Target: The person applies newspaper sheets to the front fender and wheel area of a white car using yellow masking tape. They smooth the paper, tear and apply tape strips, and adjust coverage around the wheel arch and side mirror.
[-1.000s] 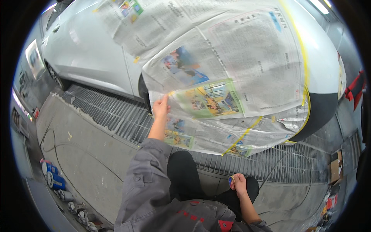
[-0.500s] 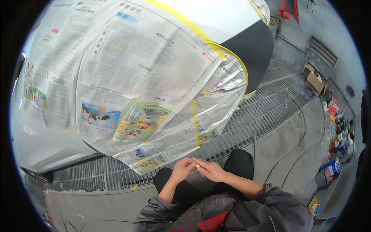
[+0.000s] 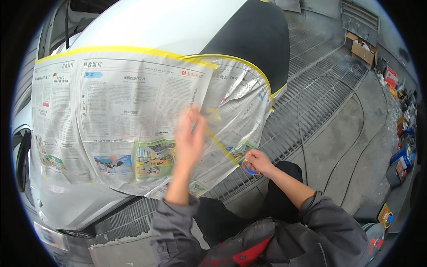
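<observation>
My left hand (image 3: 191, 135) is raised in front of the newspaper sheets (image 3: 120, 102) that cover the white car's side. Motion smears its fingers, and whether it touches the paper or holds anything is unclear. Lower and to the right, my right hand (image 3: 259, 162) grips a roll of tape (image 3: 249, 168) with a blue inner ring, close to the paper's lower right corner. Yellow masking tape (image 3: 129, 50) runs along the paper's top edge. More of it curves around a bulging, wrinkled sheet (image 3: 240, 89) beside the black panel (image 3: 253, 44).
Metal floor grating (image 3: 311, 98) passes beneath the car. Dark hoses (image 3: 353, 86) curve over the concrete at the right. A cardboard box (image 3: 364, 51) sits by the wall, with bottles and cans (image 3: 402, 158) along the right side. A car mirror (image 3: 21, 153) juts out at far left.
My hands were together near my lap and have parted. The left rose up in front of the newspaper; the right moved right and up with the tape roll. The view has shifted.
</observation>
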